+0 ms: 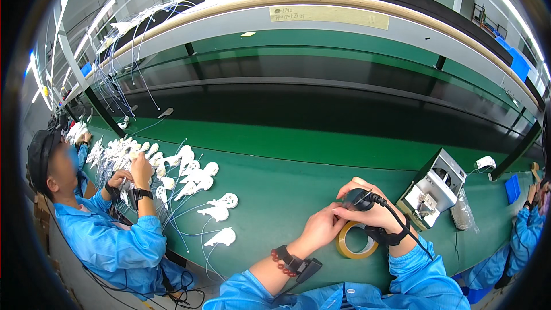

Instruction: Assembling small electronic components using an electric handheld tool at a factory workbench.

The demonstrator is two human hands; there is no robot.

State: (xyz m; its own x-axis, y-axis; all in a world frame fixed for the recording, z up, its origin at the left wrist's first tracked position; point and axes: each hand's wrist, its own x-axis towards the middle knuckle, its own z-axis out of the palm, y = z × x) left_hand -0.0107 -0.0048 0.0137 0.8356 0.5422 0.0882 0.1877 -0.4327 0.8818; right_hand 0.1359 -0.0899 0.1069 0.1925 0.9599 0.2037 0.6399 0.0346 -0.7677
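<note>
A black corded tool [358, 198] sits right of centre in the lower half of the frame, above the green tabletop [270, 218] and within the person's two hands. The right hand [374, 213] curls around it, fingers wrapped along its far side, while the left hand [325, 224] comes in from the left with its fingertips gathered close against the grip. Whether those left fingertips pinch something small, I cannot tell, and since mainly the rounded, glossy top shows, the tool's lower body is hard to judge.

It looks like a stiff, hard-shelled thing of moderate weight, easy for one hand to carry. The smooth top would probably be slippery, so the better hold seems to be around the body, below that cap. The black cord [397, 217] leaves the top on the right and trails over the right wrist toward the blue sleeve [410, 267]; it appears springy and likely to tug, and its ribbed exit is a poor place to grip. The yellow roll of tape [342, 245] lies just below the hands in the frame.
</note>
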